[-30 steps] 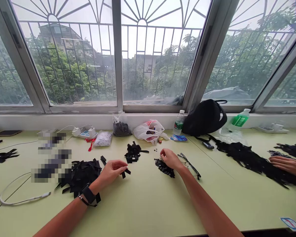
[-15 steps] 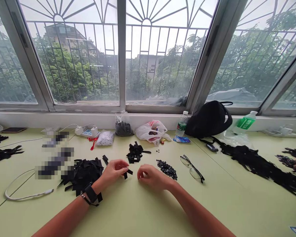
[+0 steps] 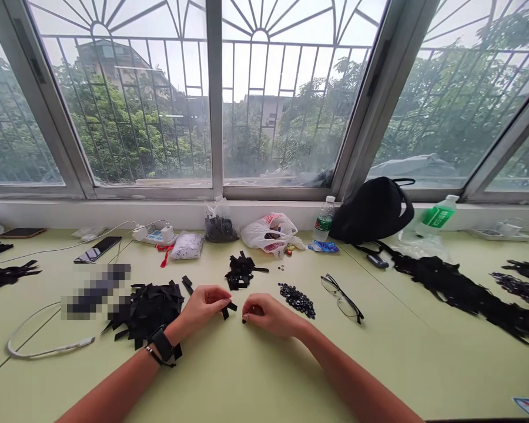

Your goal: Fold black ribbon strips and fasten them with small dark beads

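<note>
My left hand (image 3: 201,308) rests on the pale green table (image 3: 255,370) with its fingers pinched on a short black ribbon strip (image 3: 227,308). My right hand (image 3: 265,314) lies just right of it, fingers curled into a pinch on something too small to name. A heap of black ribbon strips (image 3: 146,309) sits by my left wrist, which wears a black band. A little pile of small black beads (image 3: 296,299) lies right of my right hand. A smaller bundle of black ribbon pieces (image 3: 240,271) lies beyond both hands.
Eyeglasses (image 3: 341,298) lie right of the beads. Along the window sill stand plastic bags (image 3: 268,232), a water bottle (image 3: 324,221), a black bag (image 3: 372,210) and a green bottle (image 3: 436,216). A long black pile (image 3: 462,294) covers the right side. A white cable (image 3: 35,341) and phone (image 3: 97,249) lie left.
My right hand left the bead pile and came in beside my left hand, closed in a pinch. The left hand kept its ribbon strip. Another person's hand at the right edge has gone from view.
</note>
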`<state>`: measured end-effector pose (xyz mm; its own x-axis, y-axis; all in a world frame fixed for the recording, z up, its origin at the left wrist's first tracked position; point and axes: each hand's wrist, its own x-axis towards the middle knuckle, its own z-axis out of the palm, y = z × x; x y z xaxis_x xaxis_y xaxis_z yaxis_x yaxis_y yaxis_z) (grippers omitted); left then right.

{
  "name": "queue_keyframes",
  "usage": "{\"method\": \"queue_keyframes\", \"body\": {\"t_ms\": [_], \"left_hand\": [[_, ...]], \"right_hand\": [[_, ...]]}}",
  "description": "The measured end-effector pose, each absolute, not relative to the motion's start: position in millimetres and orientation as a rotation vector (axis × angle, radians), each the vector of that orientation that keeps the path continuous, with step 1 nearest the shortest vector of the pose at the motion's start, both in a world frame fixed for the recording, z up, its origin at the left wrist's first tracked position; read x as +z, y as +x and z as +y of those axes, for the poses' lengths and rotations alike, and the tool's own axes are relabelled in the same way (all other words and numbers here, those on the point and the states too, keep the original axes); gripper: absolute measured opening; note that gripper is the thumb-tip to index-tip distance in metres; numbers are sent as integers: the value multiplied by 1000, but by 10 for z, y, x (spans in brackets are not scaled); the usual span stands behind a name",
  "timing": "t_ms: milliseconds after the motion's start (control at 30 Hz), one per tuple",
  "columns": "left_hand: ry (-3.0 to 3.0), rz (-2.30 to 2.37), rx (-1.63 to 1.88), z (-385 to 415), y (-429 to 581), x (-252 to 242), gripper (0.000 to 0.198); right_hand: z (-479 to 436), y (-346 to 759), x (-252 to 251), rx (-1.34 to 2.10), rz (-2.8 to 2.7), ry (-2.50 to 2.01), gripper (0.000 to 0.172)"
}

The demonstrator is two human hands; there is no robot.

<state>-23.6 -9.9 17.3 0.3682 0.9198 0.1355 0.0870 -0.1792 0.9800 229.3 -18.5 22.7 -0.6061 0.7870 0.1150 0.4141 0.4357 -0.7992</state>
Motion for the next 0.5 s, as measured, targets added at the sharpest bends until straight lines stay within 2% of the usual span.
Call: {"method": "queue_keyframes", "body": {"t_ms": [133,300,500], "left_hand": [[1534,941,978,-96,-236,151,41],[1538,877,998,-127,-198,149,40],[1569,762,911,-200,-142,205,40]], "right_hand": [[-181,2281,190,972,-2182,-1029,11],[-186,2247,180,931,-2144,-1058,23],[-223,2222,229,986,-2165,-995,22]]}}
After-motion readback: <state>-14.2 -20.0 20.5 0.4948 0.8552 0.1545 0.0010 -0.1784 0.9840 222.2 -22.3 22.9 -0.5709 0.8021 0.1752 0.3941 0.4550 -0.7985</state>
